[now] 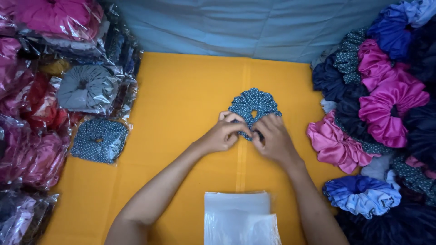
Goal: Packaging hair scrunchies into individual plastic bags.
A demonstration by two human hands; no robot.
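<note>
A teal scrunchie with small white dots [253,104] lies in the middle of an orange cloth [181,100]. My left hand [223,133] pinches its near edge from the left, and my right hand [274,137] pinches the same edge from the right. The fingertips of both hands meet on the fabric. A stack of clear plastic bags [238,218] lies just below my forearms at the near edge.
Bagged scrunchies are piled at the left, among them a grey one [85,88] and a dotted teal one [99,139]. Loose scrunchies heap at the right: pink [335,145], magenta [390,106], blue [361,194] and dark navy ones. Light blue fabric [245,27] backs the scene.
</note>
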